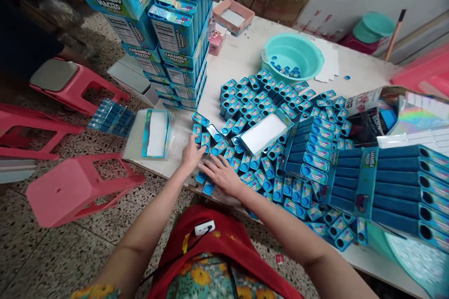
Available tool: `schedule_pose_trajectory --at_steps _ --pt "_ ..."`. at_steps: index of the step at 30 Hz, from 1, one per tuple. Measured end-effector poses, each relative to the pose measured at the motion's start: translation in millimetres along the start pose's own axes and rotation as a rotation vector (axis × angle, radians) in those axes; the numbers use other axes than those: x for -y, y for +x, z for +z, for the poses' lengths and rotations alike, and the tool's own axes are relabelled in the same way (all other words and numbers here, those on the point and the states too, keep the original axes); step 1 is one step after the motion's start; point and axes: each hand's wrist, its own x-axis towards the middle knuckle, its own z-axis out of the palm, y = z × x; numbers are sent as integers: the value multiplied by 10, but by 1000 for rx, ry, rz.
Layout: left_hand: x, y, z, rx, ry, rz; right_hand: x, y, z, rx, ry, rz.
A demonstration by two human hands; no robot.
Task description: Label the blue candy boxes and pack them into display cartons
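Observation:
Small upright blue candy boxes (206, 139) stand near the front left of the table in the head view. My left hand (190, 155) is closed around a few of them, index finger on the outer side and thumb at the near side. Just to its right, my right hand (222, 175) has its fingers stretched out and apart, touching boxes at the table's front edge. An open display tray with a white inside (264, 131) lies on top of the many boxes. Another white-lined tray (156, 133) lies left of my hands.
Stacked full display cartons (180, 56) rise at the back left. A turquoise basin (293, 58) holds several blue caps. Packed rows of boxes (393, 187) lie on the right. A second basin (414, 261) sits below the right edge. Pink stools (77, 189) stand left; a person is partly visible.

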Motion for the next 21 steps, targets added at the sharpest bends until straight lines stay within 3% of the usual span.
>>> schedule_pose_trajectory --at_steps 3,8,11,15,19,21 --pt "66 -44 -43 24 -58 41 -28 58 36 -13 -38 -9" --pt "143 -218 -195 32 204 140 8 97 93 -50 -72 118" --pt "229 -314 -336 181 308 264 18 123 201 -92 -34 206" --pt "334 -403 -459 341 173 401 35 81 233 -169 2 310" --pt "297 -590 -286 269 214 487 -11 -168 -72 -251 78 366" --pt "212 -694 -109 158 341 459 -118 -308 -241 -403 99 512"
